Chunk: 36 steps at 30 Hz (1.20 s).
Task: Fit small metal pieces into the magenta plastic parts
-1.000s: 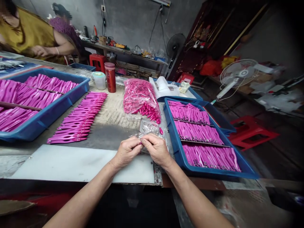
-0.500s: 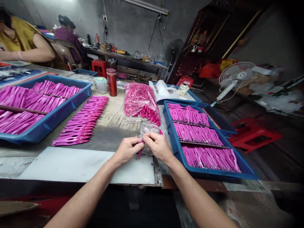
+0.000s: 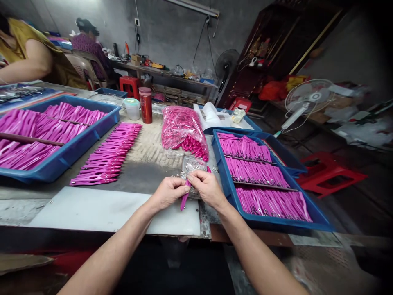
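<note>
The left hand (image 3: 170,191) and right hand (image 3: 207,187) pinch a slim magenta piece (image 3: 184,202) over the white board (image 3: 113,211), a seemingly light, smooth, fairly stiff thing, probably best gripped mid-length between thumb and finger.

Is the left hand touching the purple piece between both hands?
Touching. The head view shows the left hand pinching the purple piece, thumb against it.

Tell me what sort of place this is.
Probably a small assembly workshop: blue divided trays hold rows of magenta parts, a clear bag holds pink pieces, and a cluttered workbench lines the wall.
</note>
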Each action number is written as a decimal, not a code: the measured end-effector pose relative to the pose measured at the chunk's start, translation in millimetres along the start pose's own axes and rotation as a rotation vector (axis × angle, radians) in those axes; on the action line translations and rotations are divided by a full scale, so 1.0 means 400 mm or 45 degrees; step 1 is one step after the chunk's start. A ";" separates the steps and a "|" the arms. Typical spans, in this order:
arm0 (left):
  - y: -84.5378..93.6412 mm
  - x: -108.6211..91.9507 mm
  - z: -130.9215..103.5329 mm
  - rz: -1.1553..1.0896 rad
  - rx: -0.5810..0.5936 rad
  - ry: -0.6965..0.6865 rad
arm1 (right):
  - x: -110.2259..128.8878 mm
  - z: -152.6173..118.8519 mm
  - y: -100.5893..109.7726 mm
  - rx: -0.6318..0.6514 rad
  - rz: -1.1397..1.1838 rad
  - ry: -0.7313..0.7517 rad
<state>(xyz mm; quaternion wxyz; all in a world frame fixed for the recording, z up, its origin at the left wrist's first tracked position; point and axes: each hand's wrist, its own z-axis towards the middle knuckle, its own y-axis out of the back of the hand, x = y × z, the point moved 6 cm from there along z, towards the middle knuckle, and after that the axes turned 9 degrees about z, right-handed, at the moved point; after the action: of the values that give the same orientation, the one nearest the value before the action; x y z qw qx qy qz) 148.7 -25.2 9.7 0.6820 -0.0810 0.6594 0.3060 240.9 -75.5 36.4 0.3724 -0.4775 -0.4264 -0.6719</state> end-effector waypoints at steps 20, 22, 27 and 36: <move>-0.043 -0.011 -0.065 0.093 0.206 0.097 | 0.028 -0.079 0.001 0.222 -0.360 0.062; -0.056 -0.009 -0.077 0.057 0.233 0.124 | 0.027 -0.095 0.002 0.172 -0.357 0.041; -0.083 -0.005 -0.089 -0.121 0.190 0.168 | 0.022 -0.121 0.009 0.032 -0.253 -0.017; -0.097 -0.019 -0.109 0.242 -0.315 -0.049 | -0.026 -0.140 0.021 -0.205 -0.140 -0.140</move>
<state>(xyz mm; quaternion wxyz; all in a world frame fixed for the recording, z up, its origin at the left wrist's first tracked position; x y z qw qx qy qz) 132.6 -81.1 0.6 0.6474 -0.0957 0.6081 0.4494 233.1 -129.7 18.1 0.2716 -0.5179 -0.4163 -0.6962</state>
